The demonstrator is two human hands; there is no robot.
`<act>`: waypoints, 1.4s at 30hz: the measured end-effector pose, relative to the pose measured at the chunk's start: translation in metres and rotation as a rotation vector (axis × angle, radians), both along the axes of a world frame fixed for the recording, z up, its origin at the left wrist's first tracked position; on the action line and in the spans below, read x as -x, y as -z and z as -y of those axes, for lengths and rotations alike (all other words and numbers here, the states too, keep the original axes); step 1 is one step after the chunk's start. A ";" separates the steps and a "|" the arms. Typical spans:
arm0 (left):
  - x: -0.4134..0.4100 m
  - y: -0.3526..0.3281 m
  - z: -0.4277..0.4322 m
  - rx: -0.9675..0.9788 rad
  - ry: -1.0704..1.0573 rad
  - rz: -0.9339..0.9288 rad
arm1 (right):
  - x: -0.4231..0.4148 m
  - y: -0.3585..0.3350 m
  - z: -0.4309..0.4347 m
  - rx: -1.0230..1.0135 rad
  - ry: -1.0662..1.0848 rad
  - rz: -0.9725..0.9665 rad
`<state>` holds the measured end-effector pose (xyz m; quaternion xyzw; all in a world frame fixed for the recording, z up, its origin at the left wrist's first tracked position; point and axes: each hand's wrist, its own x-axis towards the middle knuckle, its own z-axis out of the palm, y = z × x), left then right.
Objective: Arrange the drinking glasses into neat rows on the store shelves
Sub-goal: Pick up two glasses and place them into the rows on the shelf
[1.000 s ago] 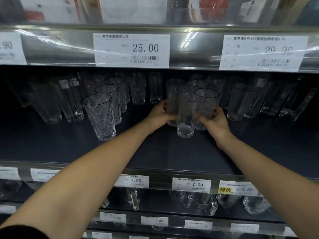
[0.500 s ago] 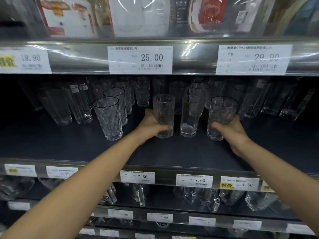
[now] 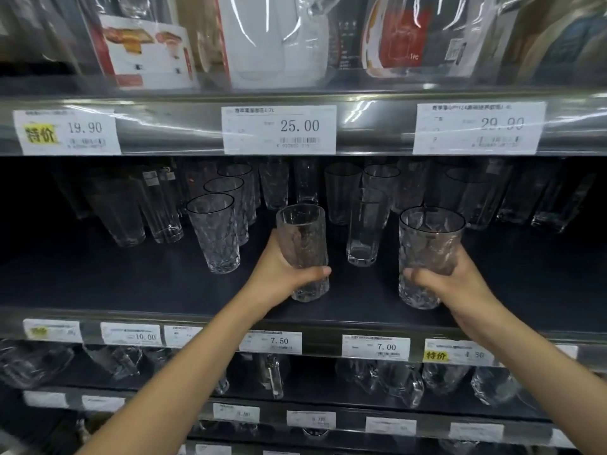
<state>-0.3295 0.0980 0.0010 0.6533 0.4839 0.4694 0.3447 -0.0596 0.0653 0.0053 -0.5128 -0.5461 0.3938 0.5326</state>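
My left hand (image 3: 284, 277) grips a narrow textured glass (image 3: 301, 238) near the front of the dark middle shelf (image 3: 98, 284). My right hand (image 3: 460, 284) holds a wider dimpled glass (image 3: 430, 241) with a dark rim, further right. Between them stands a plain smooth tumbler (image 3: 364, 231), untouched. A row of three dimpled glasses (image 3: 215, 234) runs front to back on the left. More glasses (image 3: 341, 192) stand in the shadow at the back.
The upper shelf edge (image 3: 371, 126) with price tags hangs close above the glasses. The shelf's front rail (image 3: 210, 326) carries more price tags. Tall plain glasses (image 3: 161, 205) stand at the left, slanted ones (image 3: 555, 198) at the right. Glass mugs (image 3: 272, 376) fill the lower shelf.
Both hands have pulled their glasses from the back cluster toward the shelf front and apart from each other. The plain tumbler stays between them. The camera has tilted upward.
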 end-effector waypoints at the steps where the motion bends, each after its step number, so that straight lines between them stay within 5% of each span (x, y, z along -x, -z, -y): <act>1: 0.002 -0.001 0.007 -0.003 -0.019 0.026 | 0.005 0.000 0.003 -0.008 -0.014 -0.006; 9: 0.040 -0.015 0.061 -0.027 -0.140 0.188 | 0.065 -0.008 0.023 -0.050 -0.142 -0.045; 20: 0.156 -0.015 0.104 -0.042 -0.285 0.171 | 0.199 -0.013 0.033 -0.022 -0.339 -0.018; 42: 0.388 -0.015 0.102 -0.019 -0.161 0.187 | 0.442 -0.007 0.051 -0.035 -0.195 -0.027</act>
